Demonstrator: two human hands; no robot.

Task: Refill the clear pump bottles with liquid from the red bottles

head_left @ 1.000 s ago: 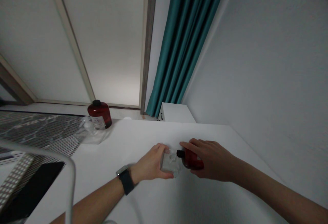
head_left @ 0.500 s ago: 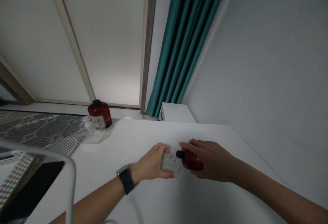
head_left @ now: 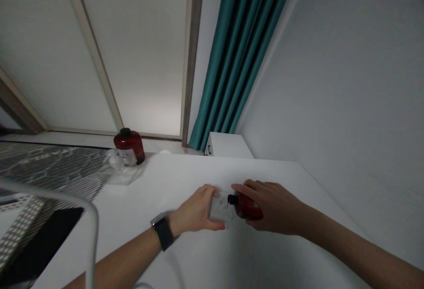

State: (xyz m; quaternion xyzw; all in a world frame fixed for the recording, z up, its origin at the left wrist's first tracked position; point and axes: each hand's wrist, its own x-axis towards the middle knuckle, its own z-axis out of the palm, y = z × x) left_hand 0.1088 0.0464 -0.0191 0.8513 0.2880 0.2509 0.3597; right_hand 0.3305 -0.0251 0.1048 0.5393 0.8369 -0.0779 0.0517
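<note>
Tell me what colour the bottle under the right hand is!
The bottle is dark red with a black cap, shown best in the head view.

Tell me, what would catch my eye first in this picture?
The teal curtain stands out first, hanging straight ahead as the boldest colour in view. Below it, over a white table, the left hand holds a clear square object, while the right hand grips a dark red bottle, its black cap pointing at that object. A second dark red bottle stands farther off, beyond the hands.
</note>
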